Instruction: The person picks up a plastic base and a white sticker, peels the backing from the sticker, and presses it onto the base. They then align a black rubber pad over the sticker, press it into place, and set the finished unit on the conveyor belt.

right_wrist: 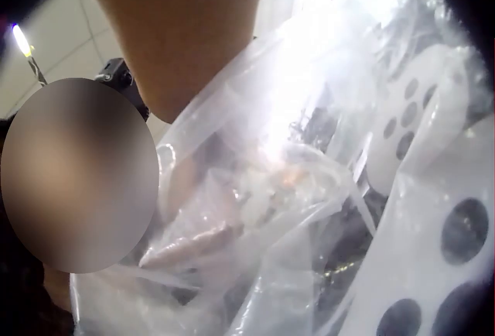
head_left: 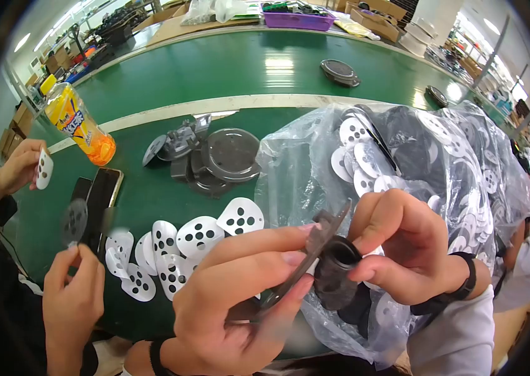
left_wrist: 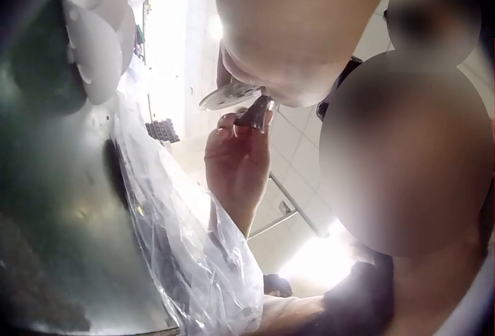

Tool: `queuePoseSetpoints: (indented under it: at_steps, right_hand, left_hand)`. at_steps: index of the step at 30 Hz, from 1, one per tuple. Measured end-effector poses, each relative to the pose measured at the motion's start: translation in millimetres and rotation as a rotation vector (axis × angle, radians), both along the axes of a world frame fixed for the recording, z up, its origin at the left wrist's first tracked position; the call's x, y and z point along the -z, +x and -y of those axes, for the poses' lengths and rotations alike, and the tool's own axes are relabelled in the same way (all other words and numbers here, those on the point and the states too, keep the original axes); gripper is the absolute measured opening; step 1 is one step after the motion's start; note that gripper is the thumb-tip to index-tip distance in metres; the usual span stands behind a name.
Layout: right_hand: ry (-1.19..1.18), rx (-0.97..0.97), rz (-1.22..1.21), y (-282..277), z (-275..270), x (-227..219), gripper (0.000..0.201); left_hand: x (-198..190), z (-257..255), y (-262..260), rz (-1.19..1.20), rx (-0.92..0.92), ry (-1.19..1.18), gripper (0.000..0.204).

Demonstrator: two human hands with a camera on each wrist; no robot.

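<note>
My left hand [head_left: 240, 288] grips a thin smoky-grey plastic cover [head_left: 305, 266], seen nearly edge-on in the head view. Thumb and fingers of my right hand [head_left: 403, 241] pinch a dark curled piece [head_left: 338, 272] with a ring-like rim, right beside the cover; its exact kind I cannot tell. In the left wrist view, the cover [left_wrist: 232, 94] shows as a pale disc by the right fingertips. Several white leaf-shaped pads with dark holes [head_left: 201, 237] lie left of my hands. Plastic sheeting hides most of the right wrist view.
A clear plastic bag [head_left: 296, 150] full of white pads spreads at the right. Smoky plastic covers [head_left: 230, 153] are piled behind the loose pads. At the left are a drink bottle [head_left: 80, 122], a phone [head_left: 105, 194] and another person's hands [head_left: 73, 301] holding pieces.
</note>
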State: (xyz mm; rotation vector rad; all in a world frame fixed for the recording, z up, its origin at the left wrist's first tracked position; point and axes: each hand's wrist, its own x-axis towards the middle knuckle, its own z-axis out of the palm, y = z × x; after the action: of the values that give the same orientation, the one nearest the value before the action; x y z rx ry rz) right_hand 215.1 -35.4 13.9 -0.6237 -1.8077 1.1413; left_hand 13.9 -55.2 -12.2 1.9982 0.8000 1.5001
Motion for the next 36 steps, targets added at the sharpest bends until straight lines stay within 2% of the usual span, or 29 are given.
queuePoseSetpoints:
  at_steps: [2,7,10,12,15,17,19,22,24,28,30,32,33,36]
  right_hand:
    - [0.018,0.022,0.014,0,-1,1,0.017]
    - [-0.029,0.052,0.021,-2,2,-2,0.022]
    - [0.025,0.065,0.059,-2,1,-6,0.023]
    - [0.144,0.079,0.131,-3,2,-9,0.025]
    - [0.152,0.121,0.132,-5,3,-8,0.025]
    - [0.168,0.122,0.143,-6,4,-8,0.024]
    - [0.187,0.123,0.154,-6,3,-9,0.024]
    - [0.265,0.117,0.157,-5,0,-10,0.024]
    - [0.516,0.159,0.392,-5,2,-16,0.025]
    - [0.513,0.214,0.425,-5,5,-16,0.025]
    - [0.453,0.213,0.365,-4,4,-14,0.026]
    - [0.360,0.212,0.348,-4,6,-19,0.026]
    - [0.269,0.207,0.332,-4,7,-21,0.026]
    - [0.238,0.205,0.278,-4,6,-16,0.028]
  left_hand:
    - [0,-1,1,-0.023,-0.072,0.040,0.041]
    - [1,0,0,-0.014,-0.055,0.016,0.043]
    - [1,-1,0,-0.047,-0.075,0.023,0.047]
    - [1,0,0,-0.068,-0.087,0.030,0.050]
    - [2,-1,0,-0.080,-0.133,0.071,0.052]
    - [2,-3,-3,-0.172,-0.133,0.144,0.050]
    - [2,-1,-1,-0.138,-0.152,0.108,0.049]
    - [-2,3,3,-0.064,-0.156,0.000,0.047]
    - [-2,3,4,-0.023,-0.141,-0.073,0.047]
    - [-3,2,5,-0.052,-0.132,-0.068,0.045]
    - [-3,-1,4,-0.044,-0.130,-0.086,0.045]
    - [-1,-9,2,-0.073,-0.021,0.081,0.045]
    - [0,-11,3,-0.075,-0.019,0.080,0.045]
    - [3,-13,4,-0.045,-0.013,0.115,0.043]
